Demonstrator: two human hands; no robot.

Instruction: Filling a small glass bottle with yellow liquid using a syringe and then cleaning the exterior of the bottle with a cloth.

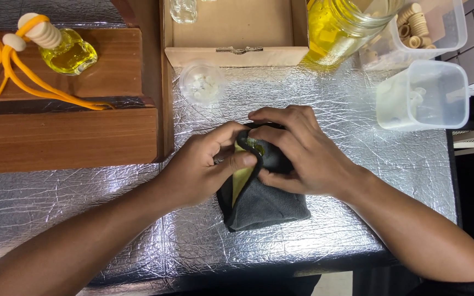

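Both hands meet at the middle of a silver foil-covered table [357, 109]. My left hand [204, 167] and my right hand [297, 151] grip a dark grey cloth [267, 205] with a yellow inner side. The cloth is wrapped around a small object that shows a bit of yellow-green between my fingers; most of it is hidden. The cloth's lower part hangs down onto the foil.
A small bottle of yellow liquid [69, 52] with a wooden cap and orange cord lies on a wooden block [64, 137] at left. A cardboard box [234, 33], a small clear lid [201, 82], a big jar of yellow liquid [341, 27] and two clear plastic tubs [426, 93] line the back.
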